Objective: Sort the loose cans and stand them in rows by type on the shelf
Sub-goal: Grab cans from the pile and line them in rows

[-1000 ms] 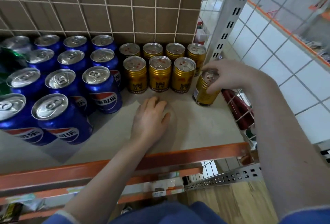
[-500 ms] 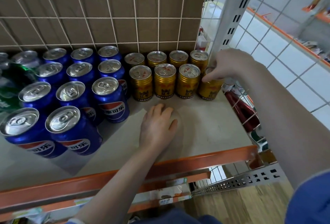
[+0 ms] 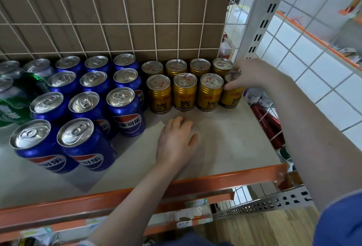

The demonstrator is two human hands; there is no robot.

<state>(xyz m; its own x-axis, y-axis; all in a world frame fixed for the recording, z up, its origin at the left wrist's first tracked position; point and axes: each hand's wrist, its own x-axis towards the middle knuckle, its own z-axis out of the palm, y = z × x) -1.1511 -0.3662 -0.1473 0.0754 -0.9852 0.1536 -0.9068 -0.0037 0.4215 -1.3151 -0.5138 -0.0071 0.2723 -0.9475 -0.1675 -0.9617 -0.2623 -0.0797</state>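
My right hand reaches in from the right, forearm running diagonally over the shelf's right end, fingers and thumb curled round the top of a gold can. That can stands upright on the shelf, last on the right in the front gold row, touching its neighbour. My left hand lies palm down on the bare shelf board in front of the gold cans, fingers relaxed and spread a little, holding nothing, forearm coming up over the orange front rail.

Gold cans: two rows of four, back row tight against the wire grid back panel. Blue cans stand in rows left of the gold ones, just beside them, the two nearest blue cans forward by the front edge. Green cans at far left, partly cut off.

Open board lies between the front gold row and the orange rail, around my left hand. The held can is close to the shelf's right edge, next to the grey slotted upright and wire side mesh.
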